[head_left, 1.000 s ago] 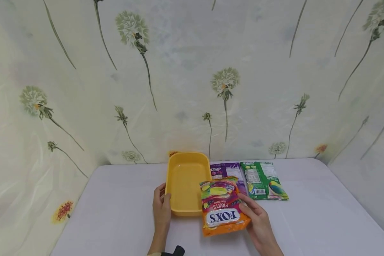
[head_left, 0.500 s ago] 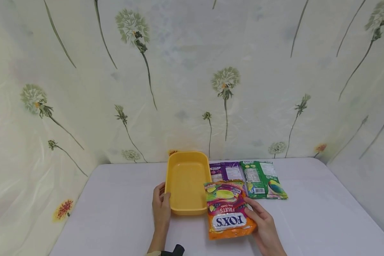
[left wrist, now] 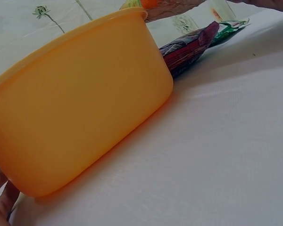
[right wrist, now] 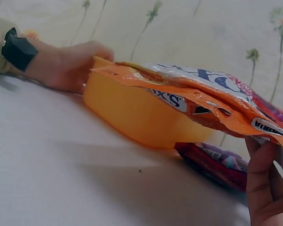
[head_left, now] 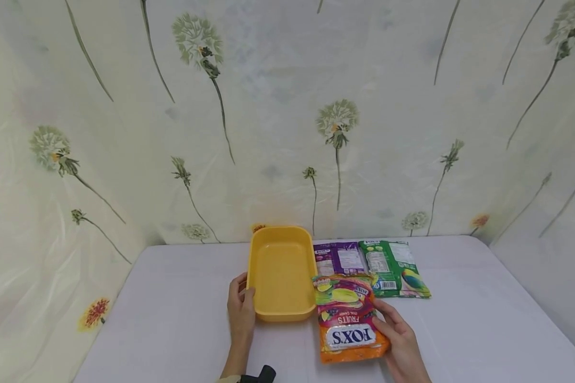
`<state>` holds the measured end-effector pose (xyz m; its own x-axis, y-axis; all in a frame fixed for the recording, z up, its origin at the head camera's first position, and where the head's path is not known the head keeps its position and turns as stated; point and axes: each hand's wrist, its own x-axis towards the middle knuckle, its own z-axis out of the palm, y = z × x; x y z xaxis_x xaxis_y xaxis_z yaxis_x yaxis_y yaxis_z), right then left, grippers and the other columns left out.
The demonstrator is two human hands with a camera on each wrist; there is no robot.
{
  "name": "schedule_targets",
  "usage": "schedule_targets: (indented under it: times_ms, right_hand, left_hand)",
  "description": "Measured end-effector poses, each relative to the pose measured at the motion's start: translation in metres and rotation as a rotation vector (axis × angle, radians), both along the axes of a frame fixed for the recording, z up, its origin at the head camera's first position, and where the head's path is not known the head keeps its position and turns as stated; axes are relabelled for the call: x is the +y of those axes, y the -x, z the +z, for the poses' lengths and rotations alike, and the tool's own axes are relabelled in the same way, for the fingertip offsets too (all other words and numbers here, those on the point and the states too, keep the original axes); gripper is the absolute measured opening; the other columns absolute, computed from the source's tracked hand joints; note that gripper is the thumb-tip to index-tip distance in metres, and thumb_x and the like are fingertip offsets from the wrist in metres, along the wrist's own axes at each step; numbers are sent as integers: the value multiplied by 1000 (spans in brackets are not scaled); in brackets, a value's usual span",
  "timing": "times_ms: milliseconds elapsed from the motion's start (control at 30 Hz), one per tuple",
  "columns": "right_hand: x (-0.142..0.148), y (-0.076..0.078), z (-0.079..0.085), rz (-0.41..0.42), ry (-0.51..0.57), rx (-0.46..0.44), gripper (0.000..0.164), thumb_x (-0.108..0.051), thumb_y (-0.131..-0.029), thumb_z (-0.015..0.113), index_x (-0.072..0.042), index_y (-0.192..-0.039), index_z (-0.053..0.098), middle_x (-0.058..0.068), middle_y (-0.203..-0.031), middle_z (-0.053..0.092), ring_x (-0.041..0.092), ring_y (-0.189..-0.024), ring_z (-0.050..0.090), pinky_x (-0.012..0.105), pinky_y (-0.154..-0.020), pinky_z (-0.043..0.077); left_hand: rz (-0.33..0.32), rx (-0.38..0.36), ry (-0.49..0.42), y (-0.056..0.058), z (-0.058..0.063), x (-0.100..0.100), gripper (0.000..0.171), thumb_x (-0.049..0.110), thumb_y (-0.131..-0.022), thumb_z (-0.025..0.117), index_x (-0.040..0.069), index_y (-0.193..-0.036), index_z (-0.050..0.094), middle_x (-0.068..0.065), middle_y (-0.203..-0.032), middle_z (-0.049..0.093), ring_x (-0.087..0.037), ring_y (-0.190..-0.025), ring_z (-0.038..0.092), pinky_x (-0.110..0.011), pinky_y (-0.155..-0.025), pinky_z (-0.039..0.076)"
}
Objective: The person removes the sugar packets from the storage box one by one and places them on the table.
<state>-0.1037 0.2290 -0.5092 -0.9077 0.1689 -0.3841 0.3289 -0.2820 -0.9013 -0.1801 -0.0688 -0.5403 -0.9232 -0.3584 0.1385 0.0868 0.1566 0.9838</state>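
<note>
My left hand (head_left: 241,308) holds the left side of a yellow plastic tub (head_left: 281,276), thumb at its rim and fingers along the outer wall. In the left wrist view the tub's wall (left wrist: 85,103) stands on the white cloth. My right hand (head_left: 400,340) pinches an orange Fox's Fruits candy bag (head_left: 347,319) by its right edge, its lettering upside down. The right wrist view has this bag (right wrist: 203,99) raised above the table, fingers under it. Behind it lies a purple candy bag (head_left: 347,258), partly covered in the head view, beside a green one (head_left: 395,268).
A white cloth (head_left: 172,319) covers the table. Its far edge meets a curtain (head_left: 268,117) printed with dandelions. A dark strapped device (head_left: 259,375) sits on my left wrist.
My right hand has carried the orange candy bag to the right and nearer to me, off the tub's right side. The left hand and the tub stay in place.
</note>
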Motion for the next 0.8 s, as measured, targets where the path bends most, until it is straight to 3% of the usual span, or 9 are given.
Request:
schedule_targets:
  times_ms: [300,533,800]
  right_hand:
    - [2,-3,-11,-13,27,-11,49,-17,-96,49,-25,-143,36,-1,-154,22,20,-138,26,21,-98,46]
    - [2,-4,-17,-11,1,-15,49,-14,-98,46,-24,-144,35,0,-155,22,22,-140,25,22,-98,46]
    - [-4,-5,-16,84,-304,-44,41,-13,-99,43,-16,-140,41,9,-157,19,34,-139,25,43,-106,40]
  left_hand:
    - [22,17,-22,3,-3,-2,36,14,-93,49,17,-128,55,-1,-127,59,-15,-116,57,-18,-93,47]
    - [35,20,-32,3,-2,-2,35,13,-92,50,17,-127,56,-2,-126,59,-17,-115,58,-16,-91,47]
    - [11,42,-57,3,-4,-4,34,14,-94,49,17,-127,56,-5,-128,59,-20,-115,57,-10,-88,44]
